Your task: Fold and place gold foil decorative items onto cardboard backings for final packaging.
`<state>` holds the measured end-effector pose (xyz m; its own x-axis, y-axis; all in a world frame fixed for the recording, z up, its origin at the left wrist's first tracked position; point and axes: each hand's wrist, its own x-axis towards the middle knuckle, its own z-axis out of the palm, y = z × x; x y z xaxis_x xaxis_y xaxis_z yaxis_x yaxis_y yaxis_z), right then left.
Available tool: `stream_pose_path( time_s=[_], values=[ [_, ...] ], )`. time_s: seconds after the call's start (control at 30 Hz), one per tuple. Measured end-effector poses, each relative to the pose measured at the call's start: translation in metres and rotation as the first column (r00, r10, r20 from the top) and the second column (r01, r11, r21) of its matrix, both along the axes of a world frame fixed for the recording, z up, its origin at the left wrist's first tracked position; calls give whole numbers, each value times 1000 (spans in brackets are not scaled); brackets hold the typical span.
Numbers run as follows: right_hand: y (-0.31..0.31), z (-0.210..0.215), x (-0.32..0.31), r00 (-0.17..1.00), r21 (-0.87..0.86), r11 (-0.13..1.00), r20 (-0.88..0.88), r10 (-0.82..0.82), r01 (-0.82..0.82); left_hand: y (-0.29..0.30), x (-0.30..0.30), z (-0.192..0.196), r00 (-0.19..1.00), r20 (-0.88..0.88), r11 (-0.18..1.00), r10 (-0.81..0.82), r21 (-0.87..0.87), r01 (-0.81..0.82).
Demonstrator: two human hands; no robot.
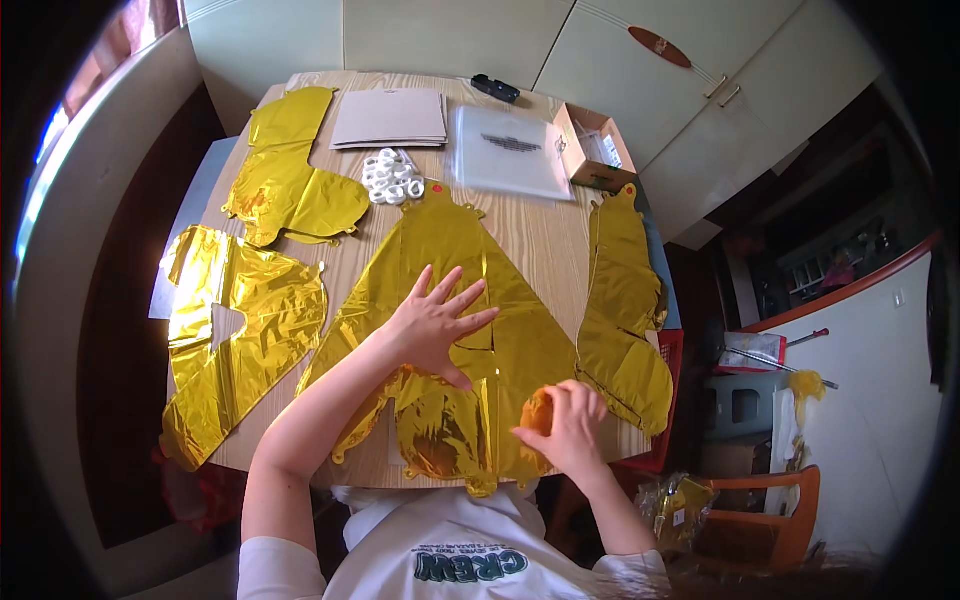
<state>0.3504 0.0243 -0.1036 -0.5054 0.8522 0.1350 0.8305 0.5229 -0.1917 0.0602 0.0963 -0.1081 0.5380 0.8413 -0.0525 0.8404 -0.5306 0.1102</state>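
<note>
A large flat gold foil balloon (445, 260) lies uninflated across the middle of the table, its wide lower end at the near edge. My left hand (435, 325) rests palm down on its centre, fingers spread. At the near right part of the same balloon, my right hand (572, 428) has its thumb and fingers closed around a curled, orange-looking fold of foil; the exact grip is partly hidden. More flat gold foil pieces lie around: one at the far left (285, 180), a shinier one at the near left (245, 330), and one along the right side (622, 300).
Beyond the balloon are a heap of small white rings (393, 178), a stack of greyish cardboard sheets (388, 118), clear plastic bags (508, 150), an open cardboard box (575, 145) and a small black object (495, 88). An orange-brown chair (800, 510) stands at the right.
</note>
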Motion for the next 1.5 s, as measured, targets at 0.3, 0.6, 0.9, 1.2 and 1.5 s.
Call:
stream_pose_path(
  time_s=[0.3,0.6,0.9,1.2,1.5],
  values=[
    [-17,7,19,996,-251,965,-16,-85,79,0,1,-1,1000,-9,1000,-4,0,4],
    [-53,4,-6,644,-440,850,-747,-167,-290,-1,-1,-2,1000,3,1000,1,7,-1],
    [-68,-1,-71,805,-273,940,-594,1,-203,0,-1,-3,1000,6,1000,-4,13,4],
    [-59,-1,-75,793,-99,936,-565,226,-338,0,-1,-4,1000,29,1000,-7,4,7],
    [-18,-8,-11,915,41,959,-290,280,-280,0,-1,-3,999,41,1000,-4,3,4]
  ],
)
